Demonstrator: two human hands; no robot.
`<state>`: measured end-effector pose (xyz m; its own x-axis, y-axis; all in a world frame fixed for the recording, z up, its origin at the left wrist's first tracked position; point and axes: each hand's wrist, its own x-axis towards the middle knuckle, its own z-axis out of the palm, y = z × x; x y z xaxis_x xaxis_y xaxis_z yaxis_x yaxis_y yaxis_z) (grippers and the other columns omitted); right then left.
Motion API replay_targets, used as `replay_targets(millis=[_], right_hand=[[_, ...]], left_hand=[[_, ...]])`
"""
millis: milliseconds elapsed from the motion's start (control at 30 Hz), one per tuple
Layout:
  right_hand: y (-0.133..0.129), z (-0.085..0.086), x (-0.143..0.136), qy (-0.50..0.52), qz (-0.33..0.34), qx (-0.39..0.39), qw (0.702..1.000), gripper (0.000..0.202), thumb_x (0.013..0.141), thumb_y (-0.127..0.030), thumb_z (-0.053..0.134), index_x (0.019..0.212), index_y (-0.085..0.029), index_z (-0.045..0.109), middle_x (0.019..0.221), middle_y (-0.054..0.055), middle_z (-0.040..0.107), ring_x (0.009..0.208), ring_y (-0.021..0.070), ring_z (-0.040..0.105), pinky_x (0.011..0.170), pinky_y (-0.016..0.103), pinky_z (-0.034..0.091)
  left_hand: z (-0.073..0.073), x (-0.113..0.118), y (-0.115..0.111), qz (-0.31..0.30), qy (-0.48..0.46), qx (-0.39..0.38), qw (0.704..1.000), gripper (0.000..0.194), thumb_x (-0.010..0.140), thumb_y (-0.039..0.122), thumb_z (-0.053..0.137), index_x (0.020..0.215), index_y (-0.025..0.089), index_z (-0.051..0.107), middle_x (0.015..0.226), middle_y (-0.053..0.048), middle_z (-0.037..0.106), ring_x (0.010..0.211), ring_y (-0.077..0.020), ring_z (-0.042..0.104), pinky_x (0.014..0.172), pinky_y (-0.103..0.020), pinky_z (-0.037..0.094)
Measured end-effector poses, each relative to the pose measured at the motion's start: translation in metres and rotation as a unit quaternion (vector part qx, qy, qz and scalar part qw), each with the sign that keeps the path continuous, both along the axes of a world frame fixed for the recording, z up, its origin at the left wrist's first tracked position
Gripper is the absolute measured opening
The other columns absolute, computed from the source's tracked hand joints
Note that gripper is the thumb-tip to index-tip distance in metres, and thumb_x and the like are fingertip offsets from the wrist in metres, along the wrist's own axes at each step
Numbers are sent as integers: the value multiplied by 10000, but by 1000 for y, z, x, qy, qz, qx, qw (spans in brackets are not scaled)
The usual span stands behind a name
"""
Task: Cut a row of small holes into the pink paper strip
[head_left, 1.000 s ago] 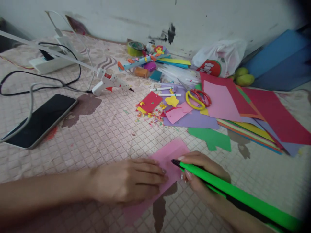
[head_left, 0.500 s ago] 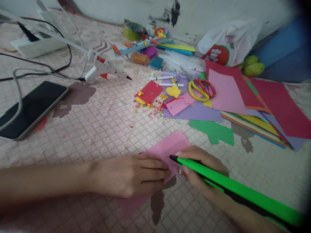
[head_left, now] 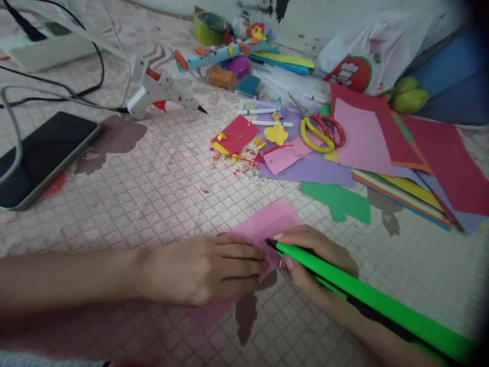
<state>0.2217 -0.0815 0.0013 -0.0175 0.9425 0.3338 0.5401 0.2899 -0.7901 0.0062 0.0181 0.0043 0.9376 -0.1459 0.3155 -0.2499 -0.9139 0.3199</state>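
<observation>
- Left hand (head_left: 198, 270) is lying flat, fingers together, across the pink paper (head_left: 280, 216)
- Right hand (head_left: 330, 252) is pinching a green tool (head_left: 344, 282) near its black tip, over the paper
- Pink paper is lying aslant on the tablecloth (head_left: 171, 204)
- Scissors (head_left: 324, 149) are resting beyond, beside a yellow cutout (head_left: 275, 134)

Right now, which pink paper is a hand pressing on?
The nearest pink sheet, under the left hand. The other two, a small strip and a larger sheet, lie farther back near the scissors, untouched.
</observation>
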Motion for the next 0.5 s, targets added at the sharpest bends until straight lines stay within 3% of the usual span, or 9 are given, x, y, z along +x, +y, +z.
replay_targets(millis=[500], right_hand=[[2,5,0,-23,8,0,1000,256,810,-63,558,986,-220,659,872,20,698,763,141,672,662,272,565]], left_hand=[[-1,-1,-1,11,6,-6,1000,384,1030,143,290,1282,49,565,1347,-115,583,1323,-197,482,1161,-317,374]])
